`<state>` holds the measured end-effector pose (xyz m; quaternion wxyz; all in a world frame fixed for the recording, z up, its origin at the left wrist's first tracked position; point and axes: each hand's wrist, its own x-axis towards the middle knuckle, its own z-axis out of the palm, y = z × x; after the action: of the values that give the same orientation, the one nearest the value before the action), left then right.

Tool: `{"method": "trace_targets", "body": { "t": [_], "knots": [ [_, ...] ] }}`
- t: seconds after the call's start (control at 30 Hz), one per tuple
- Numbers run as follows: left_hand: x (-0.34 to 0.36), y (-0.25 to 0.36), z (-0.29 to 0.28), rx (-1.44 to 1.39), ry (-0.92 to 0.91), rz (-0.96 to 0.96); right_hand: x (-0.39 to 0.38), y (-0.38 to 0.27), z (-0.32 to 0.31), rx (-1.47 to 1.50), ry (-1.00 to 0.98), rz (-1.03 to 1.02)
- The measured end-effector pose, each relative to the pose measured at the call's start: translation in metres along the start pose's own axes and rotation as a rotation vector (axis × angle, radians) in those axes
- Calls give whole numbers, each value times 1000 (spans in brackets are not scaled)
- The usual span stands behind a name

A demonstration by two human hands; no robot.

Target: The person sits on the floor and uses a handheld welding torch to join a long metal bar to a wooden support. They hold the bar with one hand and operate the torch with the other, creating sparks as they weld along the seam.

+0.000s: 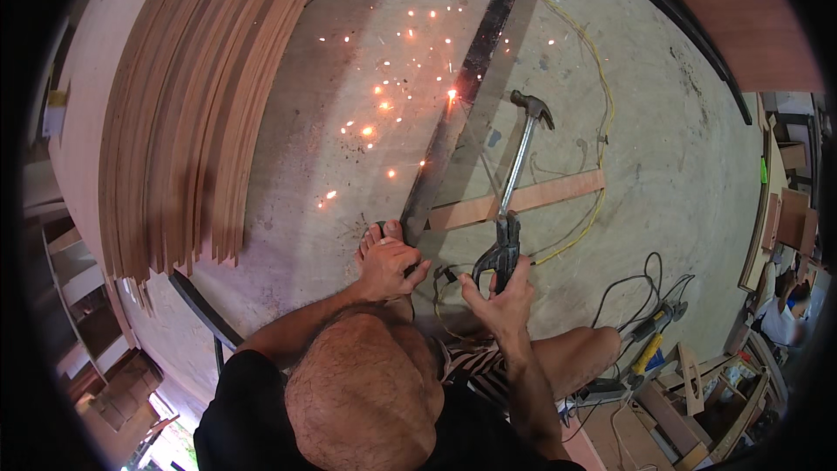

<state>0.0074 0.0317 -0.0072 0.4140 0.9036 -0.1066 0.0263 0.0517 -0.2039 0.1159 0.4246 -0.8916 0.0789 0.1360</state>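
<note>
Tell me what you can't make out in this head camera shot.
All in the head view:
Joint under the welding rod: washed out by the spark.
Black metal bar: far end cut off by the top edge.
Hammer: handle end hidden behind the electrode holder in the right hand.
Foot: partly covered by the left hand.
Co-worker, far right: too small and blurred.

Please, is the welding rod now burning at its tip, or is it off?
Burning: a bright glow shows where the welding rod meets the black bar, and sparks scatter around.
</note>
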Motion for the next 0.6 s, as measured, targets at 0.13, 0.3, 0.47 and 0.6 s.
{"method": "trace_targets", "body": {
  "t": [0.13,0.3,0.47,0.6],
  "knots": [
    [1,4,-4,-8,-18,-21,1,7,1,-10,3,-12],
    [4,9,-9,10,-25,-33,1,1,1,-18,-10,-5],
    [2,8,-7,-5,-30,-47,2,1,1,-31,-12,-19],
    [-1,6,-6,-9,-13,-43,2,2,2,-44,-25,-37]
  ]
}}
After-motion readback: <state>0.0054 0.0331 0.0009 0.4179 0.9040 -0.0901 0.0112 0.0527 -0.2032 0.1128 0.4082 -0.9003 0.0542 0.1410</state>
